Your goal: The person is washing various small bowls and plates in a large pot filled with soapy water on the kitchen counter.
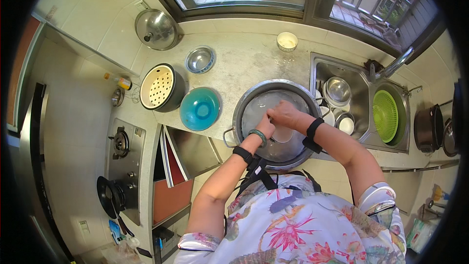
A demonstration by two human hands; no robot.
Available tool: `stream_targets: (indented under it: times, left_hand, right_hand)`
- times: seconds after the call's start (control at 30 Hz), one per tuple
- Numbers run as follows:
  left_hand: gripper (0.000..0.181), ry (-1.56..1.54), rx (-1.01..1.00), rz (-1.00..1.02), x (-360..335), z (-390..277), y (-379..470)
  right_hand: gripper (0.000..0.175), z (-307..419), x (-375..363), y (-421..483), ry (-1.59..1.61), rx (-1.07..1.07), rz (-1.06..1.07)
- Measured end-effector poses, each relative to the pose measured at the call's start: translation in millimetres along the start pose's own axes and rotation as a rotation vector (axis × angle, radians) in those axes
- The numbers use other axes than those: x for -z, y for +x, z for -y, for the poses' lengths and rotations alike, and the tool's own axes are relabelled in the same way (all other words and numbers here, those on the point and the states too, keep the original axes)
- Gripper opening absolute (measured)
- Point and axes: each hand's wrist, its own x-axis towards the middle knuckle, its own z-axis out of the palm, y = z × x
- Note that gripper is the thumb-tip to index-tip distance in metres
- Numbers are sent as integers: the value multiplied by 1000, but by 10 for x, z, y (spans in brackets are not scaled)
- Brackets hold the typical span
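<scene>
A large metal pot point(253, 88) with looped side handles stands at the counter's front edge, before my body. Inside its rim lies a wide, pale, greyish round surface point(256, 108); whether this is a lid or liquid is unclear. My left hand point(264, 127), with a green bangle at the wrist, and my right hand point(285, 114) meet above the pot's middle, fingers bent around something small and thin that they mostly hide. Just below my right hand shows a pale rounded shape point(283, 134). A turquoise bowl point(200, 109) sits to the left of the pot.
A black pot with a perforated cream insert point(159, 86), a glass bowl point(199, 59) and a domed lid point(157, 29) stand left. A small bowl point(287, 41) sits behind. The sink point(361, 117) holds dishes and a green colander point(385, 116). A cabinet door point(192, 150) is open at left.
</scene>
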Motion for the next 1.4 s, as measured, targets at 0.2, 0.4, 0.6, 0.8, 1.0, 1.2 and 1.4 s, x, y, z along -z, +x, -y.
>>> stream_targets:
  times: [0.2, 0.4, 0.6, 0.8, 1.0, 1.2, 1.4]
  left_hand:
    - [42, -6, 57, -171, 83, -212, -66]
    - [38, -19, -122, -475, -47, -287, -133]
    - [40, -32, -356, -467, -101, -37, 8]
    - [45, 118, -122, -119, 89, -313, 84]
    - [49, 68, -77, -252, 33, -305, 90]
    - [46, -245, -51, -516, -208, -400, 19]
    - [40, -811, -55, -579, -216, 58, 325]
  right_hand:
    - [29, -11, 83, -98, 218, -554, -103]
    - [34, -128, -595, -271, 977, -1030, -50]
    - [26, -202, -615, -432, 1015, -932, -232]
    - [5, -1, 91, -246, -147, -191, -257]
    - [17, 6, 37, -276, 285, -620, -304]
    - [26, -215, -623, -369, 837, -944, -343]
    - [29, 235, -301, -425, 1918, -950, -216]
